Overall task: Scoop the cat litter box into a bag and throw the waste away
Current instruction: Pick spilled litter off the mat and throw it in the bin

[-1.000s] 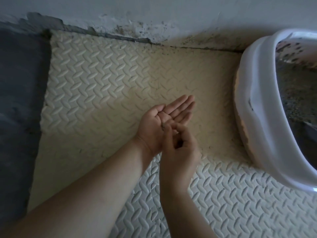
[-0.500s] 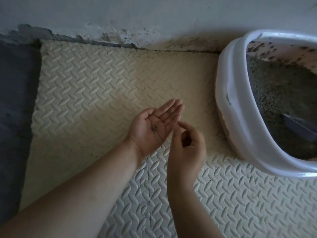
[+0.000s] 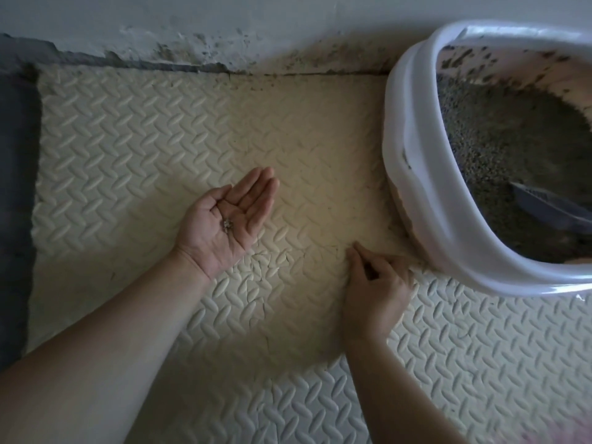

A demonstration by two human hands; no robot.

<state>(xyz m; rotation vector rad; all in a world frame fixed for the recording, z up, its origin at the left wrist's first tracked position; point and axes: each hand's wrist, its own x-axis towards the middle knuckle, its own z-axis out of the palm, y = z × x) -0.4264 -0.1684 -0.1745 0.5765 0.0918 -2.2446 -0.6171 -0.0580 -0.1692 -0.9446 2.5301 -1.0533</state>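
The left hand lies palm up above the cream foam floor mat with a raised herringbone tread. Its fingers are straight, pressed side by side and only slightly cupped, and a small clump of grey litter grains rests loose in the hollow of the palm. The right hand is lower and further right, knuckles up. Its fingers are curled under, and the thumb and forefinger tips are drawn together in a pinch that touches the mat. Whether a grain sits between those tips is too small to tell. Just beside this hand, at the right edge, stands the rounded white plastic litter box, with its near rim close to the knuckles but apart from them. It holds a bed of grey granular cat litter, and specks cling to its far inner wall. A grey-blue plastic scoop lies in the litter towards the box's right side, partly cut off by the frame edge. The mat runs up to a pale grey wall with dark stains along its foot. A strip of dark grey floor shows past the mat's left edge.
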